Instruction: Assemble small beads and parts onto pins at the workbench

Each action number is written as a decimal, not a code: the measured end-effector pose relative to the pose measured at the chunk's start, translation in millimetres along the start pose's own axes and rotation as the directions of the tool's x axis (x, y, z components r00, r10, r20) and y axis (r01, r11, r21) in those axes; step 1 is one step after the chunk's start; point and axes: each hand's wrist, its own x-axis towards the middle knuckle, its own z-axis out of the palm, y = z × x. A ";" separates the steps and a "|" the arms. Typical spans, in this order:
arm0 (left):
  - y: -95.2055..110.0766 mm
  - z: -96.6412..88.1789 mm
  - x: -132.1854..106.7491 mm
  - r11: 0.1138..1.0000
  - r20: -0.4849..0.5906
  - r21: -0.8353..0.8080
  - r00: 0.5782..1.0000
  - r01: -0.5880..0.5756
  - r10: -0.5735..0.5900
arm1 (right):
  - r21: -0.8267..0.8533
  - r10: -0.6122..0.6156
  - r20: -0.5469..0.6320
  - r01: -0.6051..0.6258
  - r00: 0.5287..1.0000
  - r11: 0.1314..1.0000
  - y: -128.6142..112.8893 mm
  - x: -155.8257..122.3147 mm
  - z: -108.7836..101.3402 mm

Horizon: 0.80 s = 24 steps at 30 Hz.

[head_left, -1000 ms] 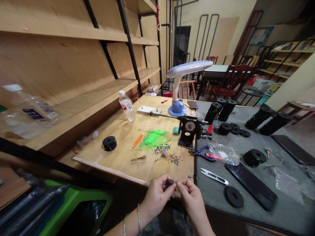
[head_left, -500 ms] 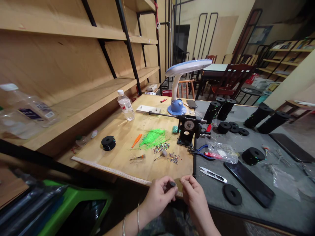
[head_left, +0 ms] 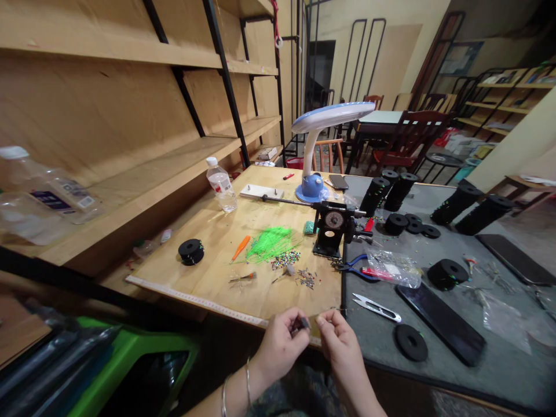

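Observation:
My left hand (head_left: 281,344) is closed in a pinch on a small dark piece (head_left: 302,324) just below the near edge of the wooden board (head_left: 208,272). A short gap away, my right hand (head_left: 336,336) has its thumb and fingers pressed together; what they hold is too small to make out. Up the board from the hands lie scattered tiny beads (head_left: 299,272), a bundle of green threads (head_left: 269,242) and an orange tool (head_left: 241,247). White thread snips (head_left: 376,307) lie on the grey mat (head_left: 434,370) right of my right hand.
A black winding machine (head_left: 332,230), blue desk lamp (head_left: 321,150), water bottle (head_left: 221,185) and black spool (head_left: 191,252) stand on the board. Blue pliers (head_left: 354,269), a plastic bag (head_left: 393,269), black discs (head_left: 410,341) and cylinders (head_left: 391,191) lie on the mat. Wooden shelving (head_left: 130,127) runs along the left.
My hands have drawn a little apart and the left hand has turned slightly on the dark piece. The view shifted a little; things on the board have not moved.

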 end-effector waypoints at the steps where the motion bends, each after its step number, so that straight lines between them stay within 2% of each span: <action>1: -0.6 1.1 -0.1 1.000 0.005 0.010 1.000 0.003 -0.003 | -0.005 -0.004 0.004 0.004 1.000 1.000 -0.3 -0.2 0.3; 8: -1.8 -2.3 1.3 0.996 0.000 0.091 1.000 0.025 -0.026 | -0.021 0.008 0.030 -0.008 1.000 1.000 -10.0 -1.4 1.4; 13: 1.9 -16.5 6.1 0.997 0.031 0.052 0.998 -0.057 0.055 | -0.228 -0.038 0.070 0.053 0.997 0.972 -10.1 -0.9 -0.9; 16: 4.2 -20.1 8.6 0.997 0.051 0.034 0.996 -0.068 0.067 | -0.321 -0.059 0.064 0.077 0.996 0.944 -4.9 -0.7 -1.6; 24: 3.4 -16.3 16.2 0.996 -0.074 0.005 0.994 -0.084 0.084 | -0.372 -0.150 0.053 0.159 0.987 0.915 -5.5 -1.5 -4.2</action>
